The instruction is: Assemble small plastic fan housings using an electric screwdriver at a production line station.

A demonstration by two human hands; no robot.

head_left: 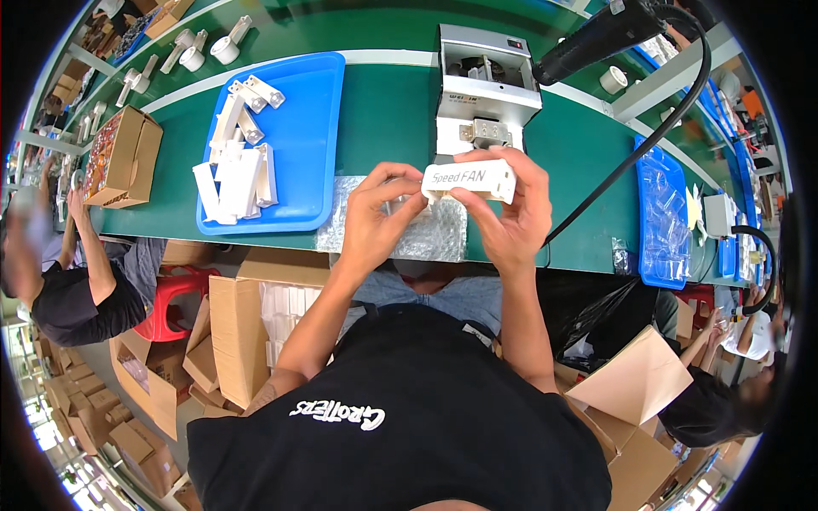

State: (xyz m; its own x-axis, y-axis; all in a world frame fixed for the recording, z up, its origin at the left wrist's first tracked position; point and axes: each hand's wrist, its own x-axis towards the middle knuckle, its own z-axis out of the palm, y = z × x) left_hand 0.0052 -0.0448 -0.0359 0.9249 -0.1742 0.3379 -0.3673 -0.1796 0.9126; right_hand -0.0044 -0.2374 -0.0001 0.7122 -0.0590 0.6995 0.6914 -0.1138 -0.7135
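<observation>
Between my two hands is a white plastic fan housing [469,177] with printed lettering on its upper face, held above the near edge of the green bench. My right hand [515,209] grips its right part, the thumb below and the fingers over the top. My left hand [381,213] pinches at its left end with thumb and index finger. Under the hands lies a sheet of bubble wrap [443,232]. Just beyond stands a small silver and black machine [490,95] with a metal block at its front. A blue tray [305,145] on the left holds several white plastic housings [240,175].
A black cable [630,162] runs across the bench's right side from a dark cylindrical tool [588,47]. Farther right lies a blue tray [641,223] of clear plastic pieces. A cardboard box [128,157] stands at left. Open cartons [234,341] flank me below; people sit on both sides.
</observation>
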